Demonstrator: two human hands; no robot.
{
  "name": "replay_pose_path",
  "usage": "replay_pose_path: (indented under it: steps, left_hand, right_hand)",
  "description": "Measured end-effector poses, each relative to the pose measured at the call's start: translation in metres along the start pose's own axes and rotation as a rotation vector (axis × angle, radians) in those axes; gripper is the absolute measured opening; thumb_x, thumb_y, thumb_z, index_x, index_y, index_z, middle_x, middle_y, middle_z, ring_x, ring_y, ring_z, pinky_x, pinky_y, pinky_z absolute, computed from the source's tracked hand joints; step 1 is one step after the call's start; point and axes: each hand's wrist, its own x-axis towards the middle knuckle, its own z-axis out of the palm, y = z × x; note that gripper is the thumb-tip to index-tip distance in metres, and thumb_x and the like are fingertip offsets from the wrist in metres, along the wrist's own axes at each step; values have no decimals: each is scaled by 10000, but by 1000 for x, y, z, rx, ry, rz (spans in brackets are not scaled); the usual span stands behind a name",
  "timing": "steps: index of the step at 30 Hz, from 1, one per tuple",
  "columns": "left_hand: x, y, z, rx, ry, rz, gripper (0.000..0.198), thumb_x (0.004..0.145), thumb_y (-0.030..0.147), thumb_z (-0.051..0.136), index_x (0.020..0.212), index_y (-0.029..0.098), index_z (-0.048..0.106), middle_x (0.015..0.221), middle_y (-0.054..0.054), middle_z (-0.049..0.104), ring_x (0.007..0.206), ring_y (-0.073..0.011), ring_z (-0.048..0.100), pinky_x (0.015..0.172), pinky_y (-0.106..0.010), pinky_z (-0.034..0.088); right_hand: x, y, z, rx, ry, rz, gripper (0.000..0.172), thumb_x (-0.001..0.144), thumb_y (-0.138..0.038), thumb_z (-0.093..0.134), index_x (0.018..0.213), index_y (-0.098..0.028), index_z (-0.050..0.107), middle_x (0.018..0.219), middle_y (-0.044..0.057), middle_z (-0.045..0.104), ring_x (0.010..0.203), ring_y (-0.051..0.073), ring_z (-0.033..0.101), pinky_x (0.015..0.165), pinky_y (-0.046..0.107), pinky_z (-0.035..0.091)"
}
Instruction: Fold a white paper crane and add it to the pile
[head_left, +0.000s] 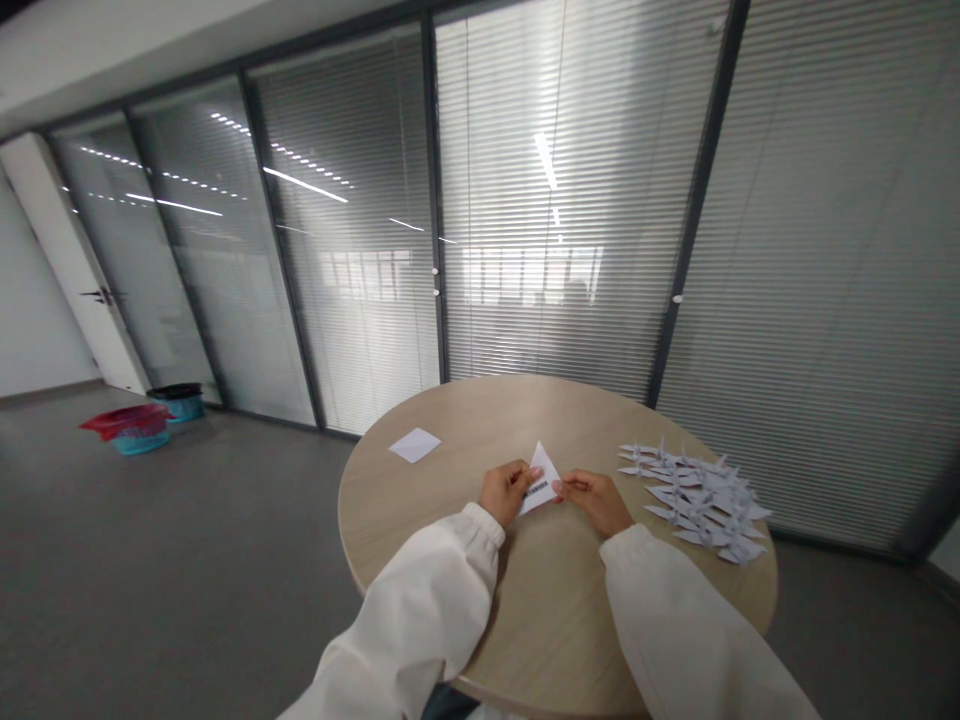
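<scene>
A folded white paper triangle (538, 483) with a small printed barcode-like strip stands tilted above the round wood-grain table (551, 625), its tip pointing away from me. My left hand (508, 491) pinches its left side, and my right hand (595, 503) holds its right corner between fingertips. A flat white paper square (414, 445) lies on the tabletop beyond my left hand. To the right of my right hand, a heap of several white origami cranes (694, 503) covers the table's right side, apart from my hand.
Grey glass partitions with slatted blinds (547, 200) stand behind the table. A white door (75, 270) is at far left. On the grey floor at left are a blue basket with red plastic (126, 428) and a blue bin lined in black (178, 402).
</scene>
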Motion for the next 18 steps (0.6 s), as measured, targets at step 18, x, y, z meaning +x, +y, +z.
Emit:
replay_pose_path:
  steps: [18]
  left_hand:
    - [-5,13,-4,69,102,35,387,782,463,295,564,167,418,469,47,350,452,-77,335,458,-199,238]
  right_hand:
    - [-3,-5,7,44,-176,7,315,604,-447,604,674,-142,641,640,37,655,608,168,590,606,264,437]
